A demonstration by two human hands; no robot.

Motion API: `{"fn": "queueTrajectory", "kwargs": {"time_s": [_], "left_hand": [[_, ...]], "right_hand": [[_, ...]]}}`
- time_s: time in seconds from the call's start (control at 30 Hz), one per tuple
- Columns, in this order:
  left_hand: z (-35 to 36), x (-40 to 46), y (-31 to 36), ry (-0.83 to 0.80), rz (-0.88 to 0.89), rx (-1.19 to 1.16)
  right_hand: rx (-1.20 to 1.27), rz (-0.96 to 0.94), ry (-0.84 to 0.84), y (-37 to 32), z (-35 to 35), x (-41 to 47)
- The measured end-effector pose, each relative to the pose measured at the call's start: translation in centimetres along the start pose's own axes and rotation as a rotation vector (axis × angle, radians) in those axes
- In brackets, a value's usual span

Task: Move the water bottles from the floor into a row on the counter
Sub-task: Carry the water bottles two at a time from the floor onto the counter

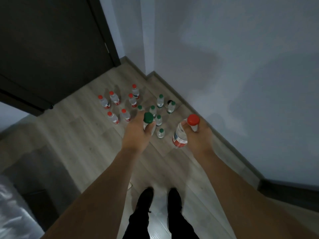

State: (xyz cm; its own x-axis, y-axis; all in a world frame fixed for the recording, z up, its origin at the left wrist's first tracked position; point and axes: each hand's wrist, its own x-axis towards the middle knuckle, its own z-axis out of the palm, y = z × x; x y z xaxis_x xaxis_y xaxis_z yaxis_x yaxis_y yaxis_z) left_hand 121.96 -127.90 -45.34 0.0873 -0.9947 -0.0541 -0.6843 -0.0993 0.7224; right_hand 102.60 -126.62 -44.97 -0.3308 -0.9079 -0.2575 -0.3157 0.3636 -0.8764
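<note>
My left hand (pixel 136 133) grips a green-capped water bottle (pixel 148 118) by its neck, held above the floor. My right hand (pixel 200 137) holds a red-capped water bottle (pixel 180 137) by its neck, its red-labelled body tilted toward the left. Below them, on the wooden floor, stand several red-capped bottles (pixel 114 97) in a group on the left and several green-capped bottles (pixel 160 100) on the right. My left hand hides part of one green-capped bottle. No counter is visible.
A dark door (pixel 51 49) stands open at the upper left. A pale wall (pixel 241 66) with a baseboard runs along the right. My feet in black shoes (pixel 160 199) stand on the floor (pixel 82 135). A dark low object lies at the lower left.
</note>
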Motion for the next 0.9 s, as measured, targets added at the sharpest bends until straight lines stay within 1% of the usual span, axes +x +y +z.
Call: {"fn": "queueTrajectory", "kwargs": {"time_s": [0.17, 0.33, 0.43, 0.6, 0.7, 0.77, 0.9], "left_hand": [[-1.6, 1.8, 0.1, -0.091, 0.015, -0.020], [-1.7, 3.0, 1.5, -0.103, 0.028, -0.050], [-1.8, 3.2, 2.6, -0.146, 0.062, -0.074], [-0.1, 2.1, 5.8, -0.180, 0.119, -0.063], [1.4, 0.6, 8.5, -0.248, 0.147, -0.075], [2.7, -0.4, 10.4, -0.273, 0.200, -0.067], [5.3, -2.7, 13.9, -0.336, 0.268, -0.051]], "right_hand": [[0.042, 0.026, 0.054, -1.7, 1.1, -0.7], [0.088, 0.082, 0.122, -2.2, 0.5, -1.2], [0.101, 0.091, 0.180, -2.3, -0.6, -1.8], [0.135, 0.122, 0.312, -1.4, -4.7, -3.4], [0.144, 0.143, 0.401, -0.4, -7.9, -4.9], [0.157, 0.166, 0.461, 0.4, -9.9, -6.1], [0.180, 0.205, 0.532, 2.0, -13.9, -8.7]]}}
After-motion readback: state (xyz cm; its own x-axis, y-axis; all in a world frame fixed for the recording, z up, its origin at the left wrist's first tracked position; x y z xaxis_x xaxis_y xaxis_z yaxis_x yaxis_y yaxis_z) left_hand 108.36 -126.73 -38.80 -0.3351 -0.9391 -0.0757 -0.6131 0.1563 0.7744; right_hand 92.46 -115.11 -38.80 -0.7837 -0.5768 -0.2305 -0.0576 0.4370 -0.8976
